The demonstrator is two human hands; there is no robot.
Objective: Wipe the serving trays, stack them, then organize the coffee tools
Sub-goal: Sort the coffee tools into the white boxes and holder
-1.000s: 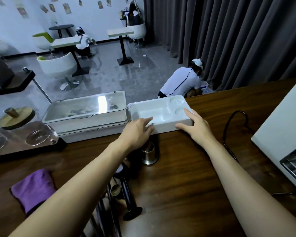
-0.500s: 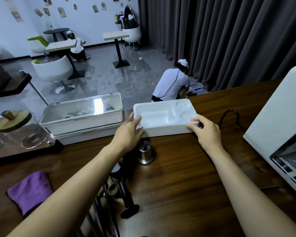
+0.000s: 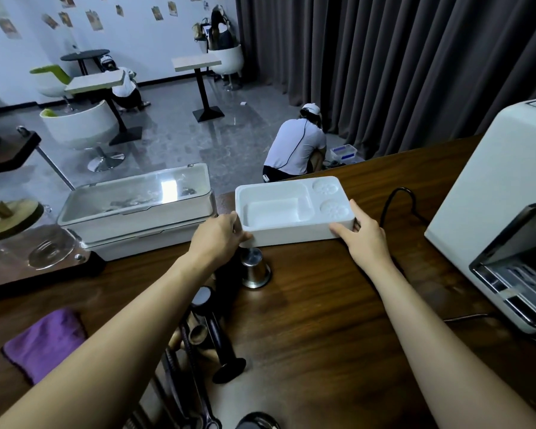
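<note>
Grips (image 3: 218,238) (image 3: 364,235) clasp tray (image 3: 291,235) ends (opposite).

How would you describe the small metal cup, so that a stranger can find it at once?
Start at the brown wooden counter and find the white moulded tray held at both ends. Just in front of its near left corner, beside the left hand, stands the small metal cup. It alone is shiny silver; the tools next to it are black.

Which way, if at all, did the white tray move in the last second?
Yes: the white tray slid right, away from the lidded box; gap opened.
</note>
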